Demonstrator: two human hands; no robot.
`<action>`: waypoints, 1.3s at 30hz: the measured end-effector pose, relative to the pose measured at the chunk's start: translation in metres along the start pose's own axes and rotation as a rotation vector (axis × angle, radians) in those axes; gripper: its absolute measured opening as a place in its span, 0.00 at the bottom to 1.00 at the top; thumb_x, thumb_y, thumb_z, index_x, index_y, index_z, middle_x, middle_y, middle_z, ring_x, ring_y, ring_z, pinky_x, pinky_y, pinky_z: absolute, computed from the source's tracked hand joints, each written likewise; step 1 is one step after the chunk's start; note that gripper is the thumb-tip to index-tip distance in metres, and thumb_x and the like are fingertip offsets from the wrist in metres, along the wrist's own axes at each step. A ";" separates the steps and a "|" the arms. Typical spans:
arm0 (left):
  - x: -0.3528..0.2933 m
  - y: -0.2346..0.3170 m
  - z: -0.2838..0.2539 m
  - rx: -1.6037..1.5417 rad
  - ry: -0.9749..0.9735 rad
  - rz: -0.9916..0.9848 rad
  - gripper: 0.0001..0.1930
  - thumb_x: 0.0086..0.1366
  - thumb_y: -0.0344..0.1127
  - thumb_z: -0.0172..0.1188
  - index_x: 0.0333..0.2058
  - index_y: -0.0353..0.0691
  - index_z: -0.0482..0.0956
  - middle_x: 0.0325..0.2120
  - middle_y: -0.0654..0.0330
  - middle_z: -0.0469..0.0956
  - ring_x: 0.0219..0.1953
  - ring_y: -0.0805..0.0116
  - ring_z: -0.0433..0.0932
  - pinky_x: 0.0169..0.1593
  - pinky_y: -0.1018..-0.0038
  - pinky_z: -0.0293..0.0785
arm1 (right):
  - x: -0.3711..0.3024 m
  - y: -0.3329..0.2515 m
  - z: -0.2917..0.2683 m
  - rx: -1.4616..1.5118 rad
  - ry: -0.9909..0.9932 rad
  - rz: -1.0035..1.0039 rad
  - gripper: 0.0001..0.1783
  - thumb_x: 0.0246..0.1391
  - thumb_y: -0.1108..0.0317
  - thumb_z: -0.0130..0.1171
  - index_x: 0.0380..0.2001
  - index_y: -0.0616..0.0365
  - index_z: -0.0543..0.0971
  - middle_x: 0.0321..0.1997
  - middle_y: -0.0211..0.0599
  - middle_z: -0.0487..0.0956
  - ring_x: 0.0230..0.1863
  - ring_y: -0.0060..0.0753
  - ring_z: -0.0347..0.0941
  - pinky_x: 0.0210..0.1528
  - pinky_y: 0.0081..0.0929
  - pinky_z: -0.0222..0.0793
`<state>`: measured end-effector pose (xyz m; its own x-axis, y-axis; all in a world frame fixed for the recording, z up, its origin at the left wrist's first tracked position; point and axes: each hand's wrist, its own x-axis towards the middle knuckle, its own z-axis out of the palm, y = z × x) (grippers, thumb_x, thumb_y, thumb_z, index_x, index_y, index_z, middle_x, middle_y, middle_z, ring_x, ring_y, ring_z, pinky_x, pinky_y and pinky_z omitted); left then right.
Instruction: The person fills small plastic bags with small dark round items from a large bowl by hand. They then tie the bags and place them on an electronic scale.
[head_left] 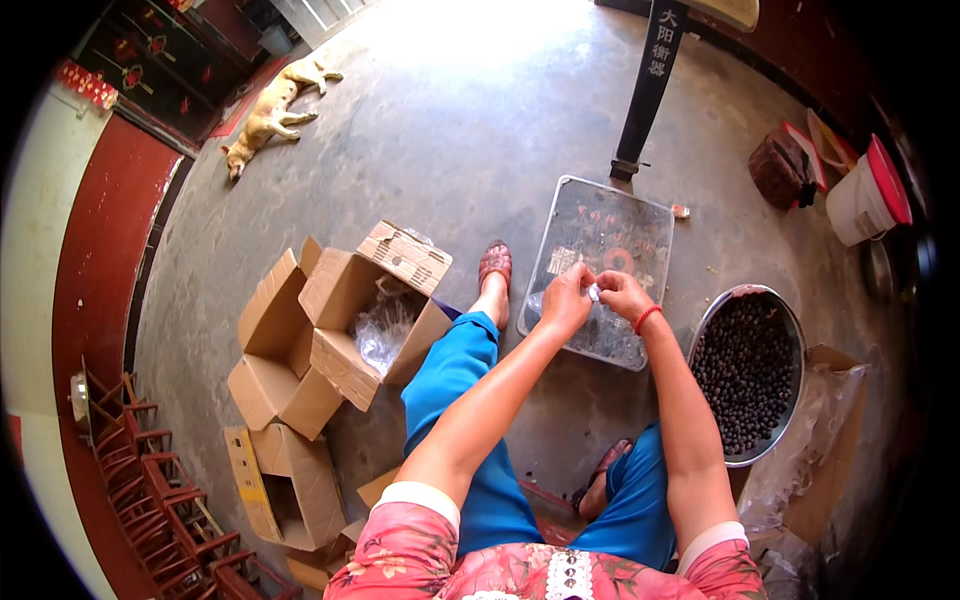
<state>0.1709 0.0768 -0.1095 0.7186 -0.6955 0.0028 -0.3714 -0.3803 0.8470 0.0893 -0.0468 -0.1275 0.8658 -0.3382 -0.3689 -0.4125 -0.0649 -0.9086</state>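
Observation:
My left hand (pixel 568 300) and my right hand (pixel 624 294) meet above the platform of a floor scale (pixel 592 215). Fingertips of both are closed in a pinch on a whitish, gathered bit of a clear plastic bag (pixel 594 292). Most of this bag is hidden behind my hands and forearms; some clear plastic shows beside my left wrist. A red bracelet circles my right wrist. To the right of my right forearm stands a wide metal basin (pixel 745 372) filled with small, dark, round fruits or nuts (pixel 740 365).
Opened cardboard boxes (pixel 290 350) crowd the left, one with clear plastic bags (pixel 385 330) inside. Wooden stools (pixel 165 490) lie stacked at the lower left. A dog (pixel 275 110) lies on the floor at the far left. The scale's post (pixel 645 90) rises ahead; a white bucket (pixel 860 205) stands right.

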 end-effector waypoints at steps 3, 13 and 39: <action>-0.001 0.005 -0.001 0.005 0.002 0.030 0.07 0.47 0.29 0.59 0.26 0.37 0.71 0.24 0.54 0.76 0.29 0.58 0.76 0.32 0.67 0.71 | -0.005 -0.010 -0.005 0.092 -0.046 0.066 0.12 0.40 0.74 0.49 0.32 0.56 0.75 0.27 0.23 0.74 0.28 0.14 0.68 0.28 0.14 0.61; -0.006 0.009 -0.001 -0.015 -0.034 0.035 0.06 0.46 0.29 0.57 0.25 0.39 0.71 0.25 0.55 0.73 0.30 0.57 0.74 0.32 0.65 0.69 | -0.009 -0.019 -0.006 0.093 0.116 0.090 0.06 0.42 0.69 0.56 0.26 0.58 0.74 0.22 0.26 0.73 0.22 0.16 0.68 0.22 0.15 0.62; -0.002 0.000 0.003 -0.143 -0.082 -0.113 0.11 0.43 0.34 0.63 0.28 0.39 0.78 0.20 0.59 0.77 0.22 0.73 0.75 0.29 0.76 0.70 | -0.005 0.006 0.014 -0.219 -0.188 -0.092 0.30 0.30 0.68 0.66 0.43 0.55 0.71 0.39 0.36 0.74 0.37 0.29 0.70 0.37 0.28 0.70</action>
<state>0.1679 0.0760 -0.1113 0.6987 -0.7026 -0.1351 -0.1996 -0.3728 0.9062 0.0859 -0.0327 -0.1339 0.9313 -0.1433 -0.3349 -0.3633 -0.2954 -0.8836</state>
